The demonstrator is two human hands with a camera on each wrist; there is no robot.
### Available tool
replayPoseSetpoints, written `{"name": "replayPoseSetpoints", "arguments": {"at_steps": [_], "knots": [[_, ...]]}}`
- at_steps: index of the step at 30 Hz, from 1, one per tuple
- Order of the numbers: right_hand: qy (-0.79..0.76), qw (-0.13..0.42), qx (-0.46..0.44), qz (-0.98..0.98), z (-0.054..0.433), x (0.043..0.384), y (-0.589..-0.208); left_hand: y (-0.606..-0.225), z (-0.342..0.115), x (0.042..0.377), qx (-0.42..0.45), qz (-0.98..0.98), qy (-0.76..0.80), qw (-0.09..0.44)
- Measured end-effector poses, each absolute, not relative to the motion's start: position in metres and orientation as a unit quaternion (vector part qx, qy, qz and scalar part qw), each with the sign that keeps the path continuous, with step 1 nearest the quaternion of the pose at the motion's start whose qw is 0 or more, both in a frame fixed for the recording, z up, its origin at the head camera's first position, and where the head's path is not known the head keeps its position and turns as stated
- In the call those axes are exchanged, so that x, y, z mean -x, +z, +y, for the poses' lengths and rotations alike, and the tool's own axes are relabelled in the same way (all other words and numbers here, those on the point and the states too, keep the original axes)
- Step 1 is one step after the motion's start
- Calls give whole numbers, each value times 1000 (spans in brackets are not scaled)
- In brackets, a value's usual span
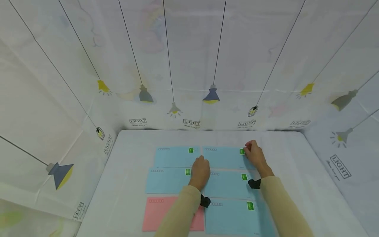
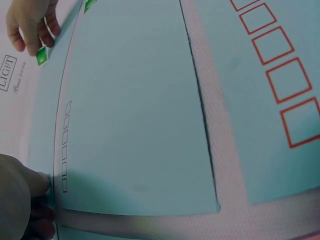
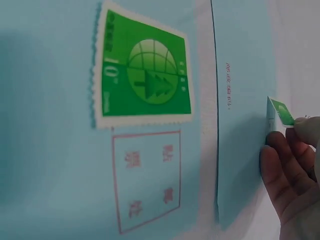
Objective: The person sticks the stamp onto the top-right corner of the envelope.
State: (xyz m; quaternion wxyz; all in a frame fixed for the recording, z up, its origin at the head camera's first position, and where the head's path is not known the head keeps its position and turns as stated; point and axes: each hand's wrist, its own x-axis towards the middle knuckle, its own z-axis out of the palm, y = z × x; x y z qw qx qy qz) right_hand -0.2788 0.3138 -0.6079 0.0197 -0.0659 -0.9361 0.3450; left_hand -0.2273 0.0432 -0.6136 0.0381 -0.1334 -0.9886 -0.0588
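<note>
Between thumb and fingertips my right hand (image 1: 256, 156) pinches a small green postage stamp (image 3: 283, 112) by its edge. The stamp is tilted over the right end of the far right blue envelope (image 1: 223, 157). My left hand (image 1: 200, 172) rests at the left end of that same envelope, its fingers loosely curled; in the left wrist view the thumb (image 2: 40, 182) lies near the long edge. Just nearer lies another blue envelope (image 1: 225, 184) with a green stamp (image 3: 145, 70) beside a printed red box.
Two more blue envelopes, a far left one (image 1: 174, 156) and a middle left one (image 1: 165, 180), carry green stamps. A pink envelope (image 1: 158, 210) lies front left, partly under my left forearm. A stamped blue envelope (image 1: 231, 219) lies front right. White table (image 1: 124, 184) surrounds them; patterned cloth (image 1: 189, 65) hangs behind.
</note>
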Motion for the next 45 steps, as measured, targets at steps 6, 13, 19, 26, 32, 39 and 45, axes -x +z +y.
{"name": "replayPoseSetpoints", "arguments": {"at_steps": [6, 13, 19, 26, 32, 39, 45], "knots": [[335, 24, 70, -939, 306, 284, -618, -611, 43, 224, 129, -989, -54, 42], [295, 26, 72, -953, 300, 290, -622, -609, 43, 226, 132, -989, -57, 46], [271, 30, 69, -960, 300, 294, -626, -606, 43, 226, 137, -987, -60, 60], [254, 39, 62, -964, 298, 292, -625, -605, 42, 226, 140, -987, -51, 67], [255, 44, 57, -964, 297, 290, -623, -604, 41, 228, 146, -986, -50, 64], [260, 44, 65, -962, 297, 292, -622, -594, 38, 230, 149, -986, -76, 23], [294, 16, 99, -951, 294, 291, -617, -596, 38, 232, 144, -986, -78, 4]]}}
